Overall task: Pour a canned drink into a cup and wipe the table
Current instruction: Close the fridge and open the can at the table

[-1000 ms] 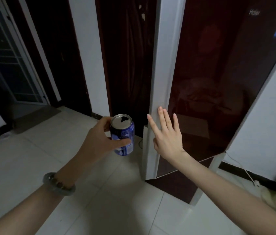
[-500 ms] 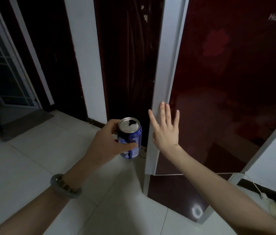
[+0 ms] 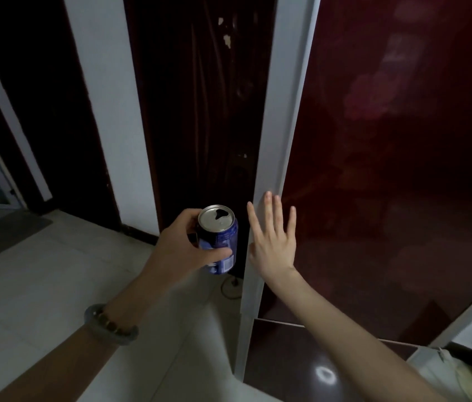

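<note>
left hand point(image 3: 182, 248) is wrapped around a blue can point(image 3: 219, 239), thumb across the front of the label, other fingers behind it. can is upright, slightly tilted, top already opened with the mouth hole visible in the silver lid. it's held in the air just left of the fridge door point(image 3: 388, 169), above the light tiled floor point(image 3: 40, 280).

right hand point(image 3: 272, 242) is flat and spread, fingers apart, holding nothing. palm faces the fridge door, fingertips at its white left edge strip point(image 3: 281, 126) and the dark red panel; looks like it's touching, can't confirm full contact.

fridge door is glossy dark red, partial "ha" lettering at the upper right corner. a second dark red panel sits below it with a light reflection on it.

left of the fridge door: a dark brown wooden door point(image 3: 200, 111) with chipped paint spots, then a white wall section point(image 3: 107, 97). a thin cable loop point(image 3: 229, 285) lies on the floor near the fridge's lower left corner, below the can.

left wrist wears a grey-green bangle point(image 3: 107, 326).
</note>
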The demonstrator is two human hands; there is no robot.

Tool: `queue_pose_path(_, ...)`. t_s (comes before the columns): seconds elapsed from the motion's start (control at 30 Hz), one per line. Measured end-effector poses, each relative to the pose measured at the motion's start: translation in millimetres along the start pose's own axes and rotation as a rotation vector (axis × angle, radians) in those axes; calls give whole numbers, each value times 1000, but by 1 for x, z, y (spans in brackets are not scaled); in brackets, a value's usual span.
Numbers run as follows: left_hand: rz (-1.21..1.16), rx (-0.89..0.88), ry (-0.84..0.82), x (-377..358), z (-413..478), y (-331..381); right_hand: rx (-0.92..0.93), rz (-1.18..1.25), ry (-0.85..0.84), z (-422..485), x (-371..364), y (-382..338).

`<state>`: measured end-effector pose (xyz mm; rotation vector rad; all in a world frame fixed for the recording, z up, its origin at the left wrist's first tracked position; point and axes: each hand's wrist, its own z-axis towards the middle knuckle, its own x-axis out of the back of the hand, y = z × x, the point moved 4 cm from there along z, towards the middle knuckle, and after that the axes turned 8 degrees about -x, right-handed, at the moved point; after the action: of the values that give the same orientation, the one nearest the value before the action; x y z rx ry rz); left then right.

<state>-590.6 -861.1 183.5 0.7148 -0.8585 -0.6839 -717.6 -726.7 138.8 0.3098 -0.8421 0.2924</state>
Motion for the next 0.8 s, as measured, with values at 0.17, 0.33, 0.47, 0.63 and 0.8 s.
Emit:
queue_pose_path(0.17, -76, 5, -73, -6, 34, -17, -22, -37, 9, 26, -23, 2)
queue_pose_path(0.33, -42, -33, -122, -9, 72, -33, -67, -66, -3, 47, -45, 7)
queue_pose_path(0.47, -58, -73, -165, -9, 99, -43, -111, -78, -23, 61, -58, 5)
queue_pose_path(0.63, -92, -112, -219, -10, 127, -59, -152, -76, -41, 75, -72, 6)
queue_pose_path(0.8, -125, -128, -255, -15, 145, -71, -142, -117, -22, 78, -81, 3)
